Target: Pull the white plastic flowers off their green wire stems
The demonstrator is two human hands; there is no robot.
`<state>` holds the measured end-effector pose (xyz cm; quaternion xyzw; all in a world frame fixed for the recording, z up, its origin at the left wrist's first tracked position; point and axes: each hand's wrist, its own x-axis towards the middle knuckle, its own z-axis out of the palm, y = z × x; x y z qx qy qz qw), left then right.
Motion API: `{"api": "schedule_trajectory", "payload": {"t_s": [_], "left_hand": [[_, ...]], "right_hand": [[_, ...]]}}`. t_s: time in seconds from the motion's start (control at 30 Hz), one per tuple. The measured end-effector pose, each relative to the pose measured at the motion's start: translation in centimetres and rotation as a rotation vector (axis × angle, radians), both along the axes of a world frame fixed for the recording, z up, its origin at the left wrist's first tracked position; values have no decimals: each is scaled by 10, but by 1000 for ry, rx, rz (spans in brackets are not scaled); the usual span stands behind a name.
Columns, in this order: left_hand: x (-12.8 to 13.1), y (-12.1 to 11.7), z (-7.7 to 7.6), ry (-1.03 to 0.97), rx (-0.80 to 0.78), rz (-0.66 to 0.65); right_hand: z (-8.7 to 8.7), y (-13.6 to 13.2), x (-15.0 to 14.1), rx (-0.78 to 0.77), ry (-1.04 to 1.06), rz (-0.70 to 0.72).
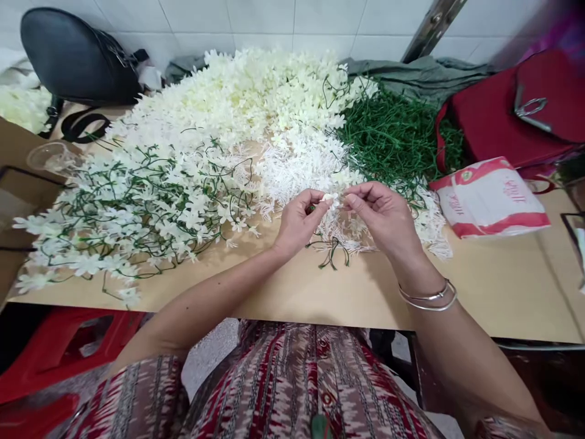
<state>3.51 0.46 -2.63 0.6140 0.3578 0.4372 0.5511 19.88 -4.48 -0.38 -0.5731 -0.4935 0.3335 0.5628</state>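
Low over the table's middle, my left hand (301,222) is closed in a pinch, with a small cream artificial flower (329,199) at its fingertips. A bit of green stem shows inside its curled fingers. Just right of the flower, my right hand (386,216) is also pinched, thumb against fingers; what lies between the tips is too small to make out. Beneath and behind both hands spreads a pile of thin white stamen-like pieces (292,167). A few loose green stems (335,253) lie on the table below the hands.
Finished-looking white flowers on green stems (155,207) are heaped left. Loose cream petals (256,91) are piled at the back, beside green stems (393,128). A red bag (498,110), a tissue pack (491,198), a black bag (77,58) and a cardboard box (27,155) stand around.
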Motion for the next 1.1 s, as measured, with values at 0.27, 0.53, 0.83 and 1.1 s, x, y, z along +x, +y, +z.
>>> {"api": "schedule_trajectory", "payload": {"t_s": [0.27,0.53,0.83,1.1], "left_hand": [[-10,-4,-1,-76,-129,-74],[-14,-6,3,31,-101,-81],[-5,-11,6,135,90,29],[-4,-21,9,299,393,197]], "right_hand": [[-2,3,-14,-83,-15,-30],[2,-1,12,-100,-351,-235],[32,-9,40,6,-649,148],[7,-10,43,-19,-798,403]]}}
